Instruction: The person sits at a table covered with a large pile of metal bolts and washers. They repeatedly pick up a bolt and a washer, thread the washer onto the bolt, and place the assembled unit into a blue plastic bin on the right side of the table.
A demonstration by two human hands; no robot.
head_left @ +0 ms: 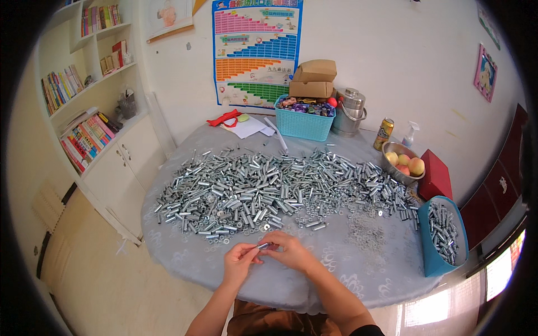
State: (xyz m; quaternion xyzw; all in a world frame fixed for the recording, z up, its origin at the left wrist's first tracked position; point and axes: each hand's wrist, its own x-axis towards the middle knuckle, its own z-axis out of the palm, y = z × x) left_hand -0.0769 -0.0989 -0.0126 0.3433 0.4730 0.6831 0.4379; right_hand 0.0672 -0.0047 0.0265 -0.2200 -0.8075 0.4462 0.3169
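Near the front of the table, my left hand [240, 260] and my right hand [288, 252] meet with fingertips closed on a small silver metal cylinder [263, 246], much like a sleeve anchor. It lies tilted between the two pinches, its ends partly hidden by fingers. Just beyond my hands spreads a large heap of loose silver metal sleeves [246, 185]. Flat washers [266, 227] are scattered along the heap's near edge. To the right of my hands is a patch of small rings or nuts [367, 232], too small to tell apart.
The round table has a grey-blue cloth [218, 269]. At its right edge stands a blue bin [428, 246] full of metal pieces, by a red box [436, 175] and a steel bowl [395, 172] of fruit. A can, spray bottle, metal pot and turquoise basket [302, 127] line the back.
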